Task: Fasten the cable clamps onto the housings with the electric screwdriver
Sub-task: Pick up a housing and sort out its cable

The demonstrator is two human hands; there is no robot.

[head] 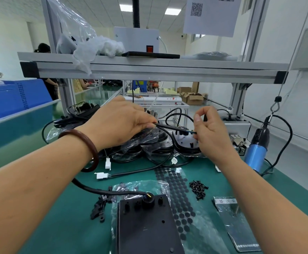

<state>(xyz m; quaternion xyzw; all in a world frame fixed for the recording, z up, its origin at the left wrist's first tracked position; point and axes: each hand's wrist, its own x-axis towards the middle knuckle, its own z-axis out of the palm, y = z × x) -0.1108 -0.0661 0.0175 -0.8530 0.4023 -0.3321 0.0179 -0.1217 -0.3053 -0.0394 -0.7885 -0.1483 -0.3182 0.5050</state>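
Observation:
My left hand [120,123] pinches a black cable [165,127] above a row of bagged black housings [158,145] at mid-bench. My right hand [210,131] pinches the cable's far end with thin wires [190,132] over an unbagged housing [185,142]. A flat black housing [145,224] with its own cable lies near the front edge. Small black cable clamps [99,209] lie to its left. A heap of black screws [199,189] sits to its right. The blue electric screwdriver [255,151] hangs on a hook at the right, untouched.
A sheet of round black pads [177,191] runs down the green mat. White connectors [101,175] lie near my left wrist. A silver bag [235,222] is at the right front. An aluminium shelf [149,68] spans overhead. A grey box [235,125] stands behind the housings.

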